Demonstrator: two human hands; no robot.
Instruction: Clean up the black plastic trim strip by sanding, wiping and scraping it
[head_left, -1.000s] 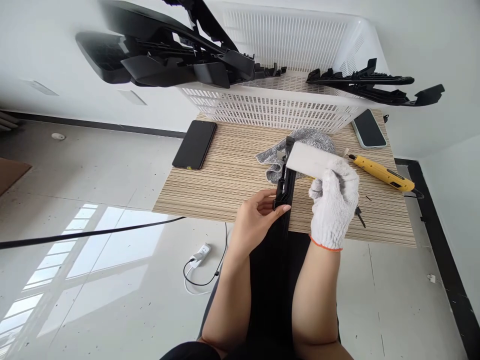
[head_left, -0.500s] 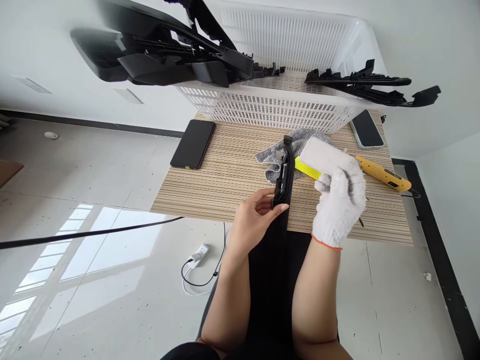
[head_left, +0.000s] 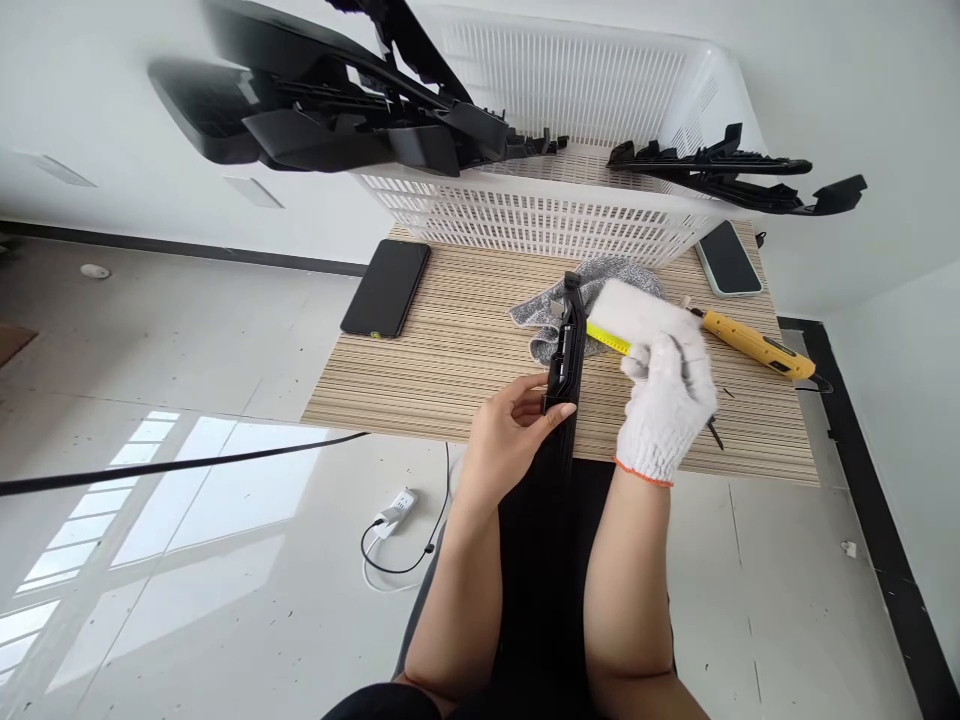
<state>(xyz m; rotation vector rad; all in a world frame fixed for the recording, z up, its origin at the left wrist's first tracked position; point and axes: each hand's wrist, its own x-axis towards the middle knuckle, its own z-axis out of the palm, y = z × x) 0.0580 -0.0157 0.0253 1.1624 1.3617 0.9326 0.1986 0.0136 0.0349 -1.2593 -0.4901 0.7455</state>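
Left hand (head_left: pixel 517 425), bare: thumb and fingers pinched around the near end of a long black plastic trim strip (head_left: pixel 568 345). The strip runs away from the body over the near edge of the striped table (head_left: pixel 450 360), its far end lying on a grey cloth (head_left: pixel 544 315). Judged: the pinch steadies the strip so its upper face stays presented to the other hand.

Right hand (head_left: pixel 664 400), in a white knit glove: fingers curled closed on a white block with a yellow underside (head_left: pixel 626 320), seemingly a sponge or sanding pad. The pad's left end sits just beside the strip's far half, touching or nearly so; the blur prevents certainty.

Surroundings: a yellow utility knife (head_left: pixel 757 343) lies right of the gloved hand, near but apart. Black phone (head_left: pixel 386 287) on the left part of the table, well apart from the work. A second phone (head_left: pixel 726 258) at the far right corner. White slotted basket (head_left: pixel 555 215) along the far edge, black trim parts (head_left: pixel 337 110) overhanging its rim on both sides.

Room: open tabletop left of the strip up to the black phone; the right side is tighter, bounded by the knife. Near edge unobstructed
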